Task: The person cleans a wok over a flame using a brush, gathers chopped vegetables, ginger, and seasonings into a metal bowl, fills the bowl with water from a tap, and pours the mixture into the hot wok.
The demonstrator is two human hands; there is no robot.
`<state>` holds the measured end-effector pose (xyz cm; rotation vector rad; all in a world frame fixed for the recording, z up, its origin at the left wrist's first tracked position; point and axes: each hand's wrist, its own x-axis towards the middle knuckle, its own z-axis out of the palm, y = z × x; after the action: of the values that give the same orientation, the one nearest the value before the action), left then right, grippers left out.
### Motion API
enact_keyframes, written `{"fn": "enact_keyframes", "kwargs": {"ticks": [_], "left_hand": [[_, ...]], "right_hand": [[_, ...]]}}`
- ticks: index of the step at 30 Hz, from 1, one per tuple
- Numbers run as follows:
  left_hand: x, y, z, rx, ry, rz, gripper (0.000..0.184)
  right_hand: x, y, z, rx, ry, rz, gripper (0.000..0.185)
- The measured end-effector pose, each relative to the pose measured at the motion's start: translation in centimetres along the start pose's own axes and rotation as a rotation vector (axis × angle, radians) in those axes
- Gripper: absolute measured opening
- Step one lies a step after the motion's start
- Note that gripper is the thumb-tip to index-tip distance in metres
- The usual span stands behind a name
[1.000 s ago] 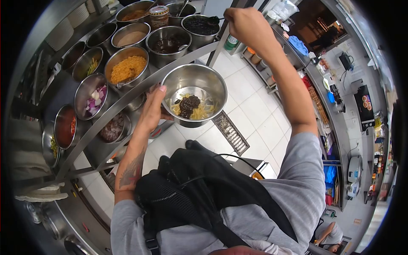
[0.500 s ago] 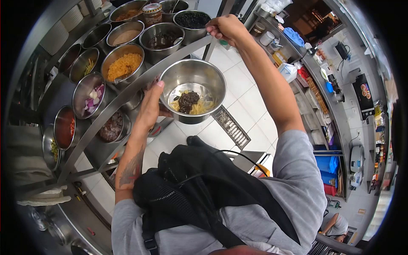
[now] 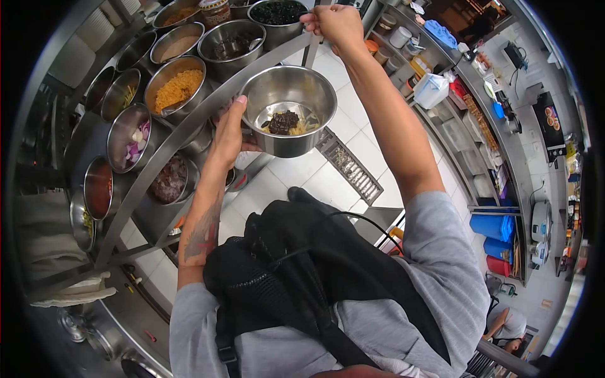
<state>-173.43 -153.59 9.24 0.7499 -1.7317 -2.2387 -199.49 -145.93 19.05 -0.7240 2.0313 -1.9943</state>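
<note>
A steel bowl [image 3: 291, 143] hangs over the floor, tilted slightly, with pale yellow strips and a dark brown paste [image 3: 283, 122] inside. My left hand [image 3: 230, 135] grips its left side, thumb at the rim and fingers underneath. My right hand [image 3: 337, 26] is raised at the top, beside a bowl of black pieces [image 3: 277, 11]; its fingers are bent together, and whatever they pinch is too small to make out. Left of the held bowl are a bowl of orange shreds [image 3: 179, 88], a bowl of dark sauce [image 3: 232, 47] and a bowl of cut red onion [image 3: 137, 142].
A metal rail [image 3: 167, 148] runs diagonally between my left arm and the ingredient bowls. A floor drain [image 3: 350, 165] lies beyond the held bowl. Shelves with containers [image 3: 432, 90] stand at right. Another person [image 3: 507, 324] is at the lower right.
The held bowl has moved up in view with my left hand. My right hand came lower and leftward at first and now sits a little higher again. The ingredient bowls have shifted up and left in view.
</note>
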Motion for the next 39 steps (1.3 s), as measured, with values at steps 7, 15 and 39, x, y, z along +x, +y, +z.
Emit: {"fn": "enact_keyframes", "kwargs": {"ticks": [7, 15, 39], "left_hand": [[2.0, -0.4, 0.2, -0.021, 0.070, 0.011, 0.075], [3.1, 1.1, 1.6, 0.061, 0.094, 0.075, 0.081], [1.3, 0.8, -0.6, -0.020, 0.034, 0.135, 0.061]], "right_hand": [[-1.2, -1.8, -2.4, -0.129, -0.099, -0.137, 0.025], [-11.9, 0.4, -7.5, -0.829, -0.380, -0.971, 0.008], [0.7, -3.5, 0.4, -0.867, 0.060, -1.018, 0.010]]}}
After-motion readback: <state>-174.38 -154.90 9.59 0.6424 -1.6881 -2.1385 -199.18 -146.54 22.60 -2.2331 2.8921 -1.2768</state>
